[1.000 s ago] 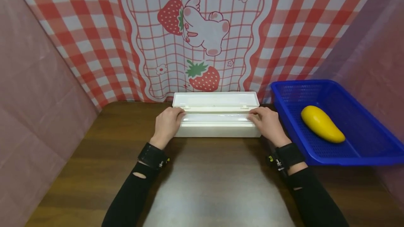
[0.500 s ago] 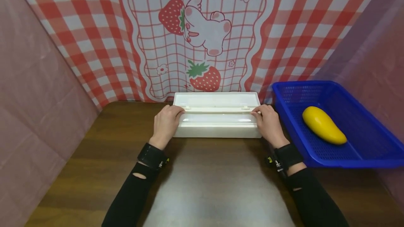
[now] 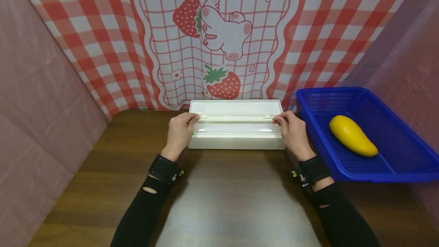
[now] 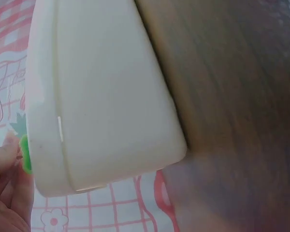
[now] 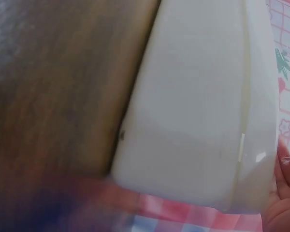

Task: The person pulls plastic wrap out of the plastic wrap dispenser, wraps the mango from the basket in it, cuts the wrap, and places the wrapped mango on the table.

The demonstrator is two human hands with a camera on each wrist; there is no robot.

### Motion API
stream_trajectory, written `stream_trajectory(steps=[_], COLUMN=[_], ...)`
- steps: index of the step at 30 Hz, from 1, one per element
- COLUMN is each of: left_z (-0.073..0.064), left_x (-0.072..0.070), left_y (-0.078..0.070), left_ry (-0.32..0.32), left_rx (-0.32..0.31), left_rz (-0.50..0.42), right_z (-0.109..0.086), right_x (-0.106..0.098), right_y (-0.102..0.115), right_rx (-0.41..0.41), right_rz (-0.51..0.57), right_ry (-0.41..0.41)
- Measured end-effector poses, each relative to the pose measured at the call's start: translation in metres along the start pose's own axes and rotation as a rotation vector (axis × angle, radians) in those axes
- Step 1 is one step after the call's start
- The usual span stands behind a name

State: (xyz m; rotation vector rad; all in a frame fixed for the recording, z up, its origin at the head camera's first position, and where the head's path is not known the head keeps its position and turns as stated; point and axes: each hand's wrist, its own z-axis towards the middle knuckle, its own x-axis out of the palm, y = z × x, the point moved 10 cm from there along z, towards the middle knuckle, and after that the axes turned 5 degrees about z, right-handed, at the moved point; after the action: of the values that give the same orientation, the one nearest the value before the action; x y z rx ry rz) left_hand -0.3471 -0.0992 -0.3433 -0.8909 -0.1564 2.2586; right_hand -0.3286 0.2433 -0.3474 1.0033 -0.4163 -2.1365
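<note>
A white cling film dispenser [image 3: 236, 142] lies lengthwise at the table's back edge, its lid [image 3: 236, 106] tipped back against the cloth. Inside it shows a shiny clear layer of cling film [image 3: 236, 129]. At the left end, my left hand [image 3: 179, 132] pinches the film's edge between thumb and fingers. My right hand [image 3: 293, 132] pinches at the right end in the same way. The film between the hands is hard to see. A small green piece [image 4: 25, 153] shows beside the left fingertips in the left wrist view.
A blue plastic basket [image 3: 404, 136] with a yellow mango [image 3: 353, 135] in it stands to the right, close to my right forearm. Behind the dispenser hangs a red-and-white checked cloth [image 3: 113, 48]. The brown wooden table [image 3: 236, 201] reaches towards me.
Both hands have risen slightly from the roll, and the right hand has shifted a little outward. The green piece at the dispenser's left end has come into sight. The head view has moved slightly.
</note>
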Motion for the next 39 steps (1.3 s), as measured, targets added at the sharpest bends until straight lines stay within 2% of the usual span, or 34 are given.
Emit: stream_trajectory(steps=[8,27,33,36,39], left_z=[0.005,0.017,0.021,0.023,0.024], left_x=[-0.012,-0.047,-0.059,-0.061,-0.055], left_y=[-0.006,-0.026,-0.035,-0.038,-0.039], left_ry=[-0.022,-0.109,-0.142,-0.114,-0.03], left_rx=[0.005,0.079,0.105,0.102,0.086], left_rz=[-0.05,-0.105,-0.04,-0.014,-0.019], right_z=[0.004,0.011,0.011,0.011,0.012], right_x=[-0.009,-0.038,-0.047,-0.05,-0.053], right_y=[0.006,0.041,0.052,0.057,0.058], right_rx=[-0.003,-0.114,-0.132,-0.139,-0.13], right_rz=[0.025,0.027,0.023,0.033,0.051], right_ry=[-0.021,-0.122,-0.144,-0.158,-0.161])
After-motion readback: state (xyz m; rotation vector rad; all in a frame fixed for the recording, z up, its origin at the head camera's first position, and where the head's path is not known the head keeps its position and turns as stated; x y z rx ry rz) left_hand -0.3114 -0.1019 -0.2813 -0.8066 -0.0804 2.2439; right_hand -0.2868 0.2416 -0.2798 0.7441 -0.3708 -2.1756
